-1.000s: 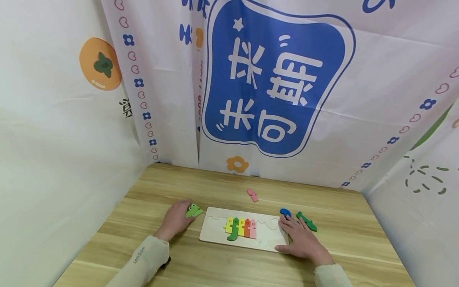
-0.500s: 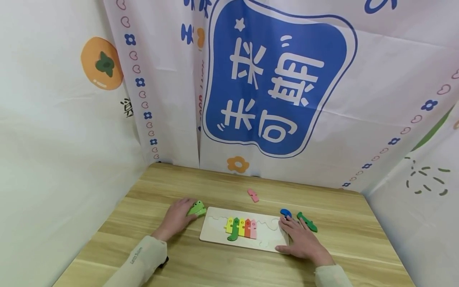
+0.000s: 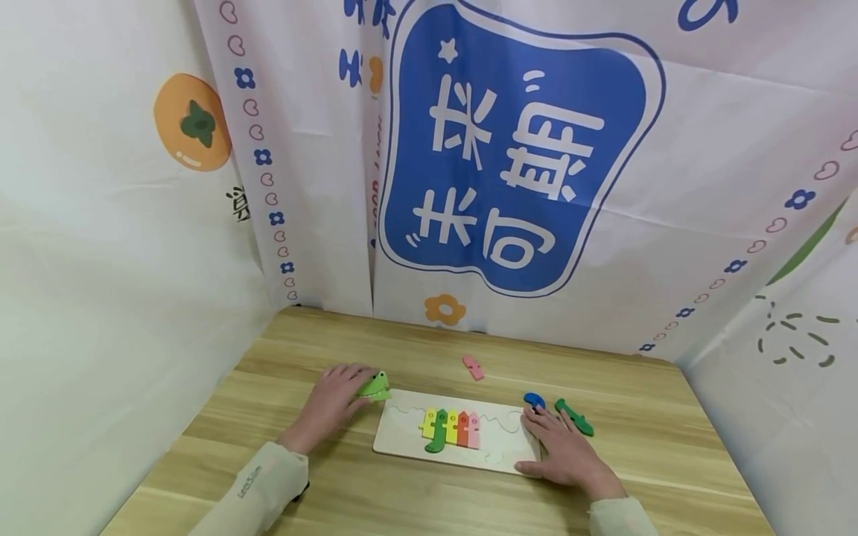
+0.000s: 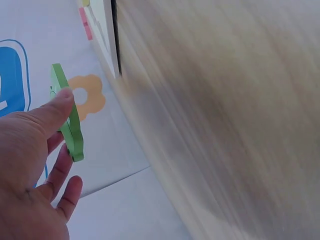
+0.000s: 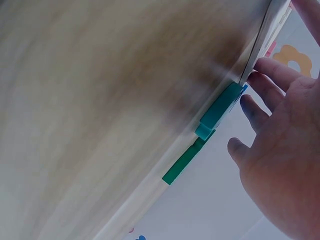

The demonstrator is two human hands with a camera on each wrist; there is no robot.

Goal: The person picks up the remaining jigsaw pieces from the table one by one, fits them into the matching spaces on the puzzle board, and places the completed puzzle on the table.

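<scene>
My left hand (image 3: 331, 402) pinches a green crocodile-head puzzle piece (image 3: 377, 385) at the left end of a pale wooden puzzle board (image 3: 402, 439). In the left wrist view, thumb and fingers hold the head piece (image 4: 74, 125) edge-on, above the table. Several numbered pieces in yellow, green, red and pink (image 3: 474, 432) lie joined in the board's middle; a green leg (image 3: 436, 447) hangs below them. My right hand (image 3: 566, 454), fingers spread and fairly straight, rests on the board's right end. Its fingertips lie beside a blue piece (image 3: 534, 400).
A loose pink piece (image 3: 472, 367) lies behind the board. To the right of the blue piece is a long green piece (image 3: 574, 418). The wooden table (image 3: 429, 495) ends at printed white cloth walls (image 3: 322, 231) at the back and sides.
My left hand has moved right and slightly back with the crocodile head, turning it and bringing it to the board's left corner. My right hand stays in place.
</scene>
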